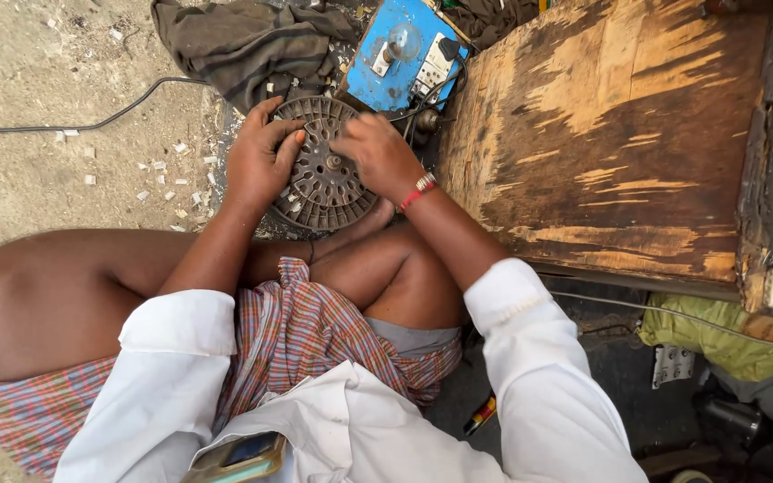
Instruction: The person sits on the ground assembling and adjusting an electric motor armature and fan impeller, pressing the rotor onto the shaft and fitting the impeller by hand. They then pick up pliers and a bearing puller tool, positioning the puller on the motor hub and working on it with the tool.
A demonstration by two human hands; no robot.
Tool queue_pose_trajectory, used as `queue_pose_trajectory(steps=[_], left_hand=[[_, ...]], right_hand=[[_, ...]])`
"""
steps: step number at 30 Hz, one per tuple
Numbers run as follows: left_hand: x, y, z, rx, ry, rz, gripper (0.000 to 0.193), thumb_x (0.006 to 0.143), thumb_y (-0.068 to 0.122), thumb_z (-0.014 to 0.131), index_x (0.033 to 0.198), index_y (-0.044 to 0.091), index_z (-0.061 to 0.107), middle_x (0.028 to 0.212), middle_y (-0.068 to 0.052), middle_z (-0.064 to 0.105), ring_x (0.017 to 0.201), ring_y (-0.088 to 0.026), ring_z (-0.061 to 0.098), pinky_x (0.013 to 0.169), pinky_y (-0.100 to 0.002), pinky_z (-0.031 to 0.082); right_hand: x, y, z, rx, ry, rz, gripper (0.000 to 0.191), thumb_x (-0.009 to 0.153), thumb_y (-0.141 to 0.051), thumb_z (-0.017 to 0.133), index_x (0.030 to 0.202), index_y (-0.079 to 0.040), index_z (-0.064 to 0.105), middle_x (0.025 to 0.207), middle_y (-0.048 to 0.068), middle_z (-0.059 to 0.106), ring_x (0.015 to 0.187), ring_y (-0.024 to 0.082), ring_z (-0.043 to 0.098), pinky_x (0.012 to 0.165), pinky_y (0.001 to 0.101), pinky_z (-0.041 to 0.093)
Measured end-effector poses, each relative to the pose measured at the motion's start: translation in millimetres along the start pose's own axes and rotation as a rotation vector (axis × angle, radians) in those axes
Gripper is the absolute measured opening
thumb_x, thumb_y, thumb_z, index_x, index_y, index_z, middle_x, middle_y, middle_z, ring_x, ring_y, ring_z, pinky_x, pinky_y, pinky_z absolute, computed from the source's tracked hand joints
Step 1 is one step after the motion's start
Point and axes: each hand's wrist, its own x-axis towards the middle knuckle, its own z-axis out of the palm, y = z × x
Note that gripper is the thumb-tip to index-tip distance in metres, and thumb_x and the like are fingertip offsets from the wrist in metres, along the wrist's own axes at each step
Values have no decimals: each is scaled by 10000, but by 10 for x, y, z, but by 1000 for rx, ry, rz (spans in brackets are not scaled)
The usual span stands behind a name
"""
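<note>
Disc's (pixel 319 174) rim seemingly under both hands (pixel 261 161)

Both hands forward and low, working close together.

We note our left hand (pixel 259 161) cupped with fingers curled and spread, wrist bent; our right hand (pixel 379 154) palm down, fingers bunched and flexed. Both forearms are bare, sleeves pushed back to the elbows.

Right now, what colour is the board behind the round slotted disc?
Bright blue board, scuffed, clearest in the head view.

One round slotted metal disc (pixel 322 170), one blue switch board (pixel 404 55), one wooden box (pixel 615 134), one dark cloth (pixel 243 40).
</note>
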Motion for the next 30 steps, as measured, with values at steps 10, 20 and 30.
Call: queue_pose_trajectory(steps=[10, 20, 30], left_hand=[[9, -27, 10, 29, 6, 17, 218, 978, 208, 742, 1165, 102, 779, 1469, -165, 580, 1284, -352, 616, 1036, -414, 504], [-23, -33, 8, 29, 10, 25, 218, 973, 192, 746, 1165, 93, 776, 1463, -164, 582, 1262, -352, 630, 1019, -414, 518], [-22, -4, 4, 13, 15, 24, 222, 972, 191, 754, 1163, 80, 775, 1457, -172, 586, 1259, -355, 628, 1021, -412, 513]], right_hand=[[6, 134, -23, 19, -8, -82, 237, 861, -32, 626, 1013, -122, 783, 916, 42, 589, 942, 265, 585, 874, 403, 499], [260, 98, -119, 78, -204, -221, 267, 765, 0, 666, 952, -135, 800, 916, 28, 611, 959, 256, 588, 865, 408, 500], [398, 69, -131, 173, -357, -118, 178, 729, -16, 714, 858, -128, 766, 882, 58, 657, 893, 303, 667, 729, 435, 543]])
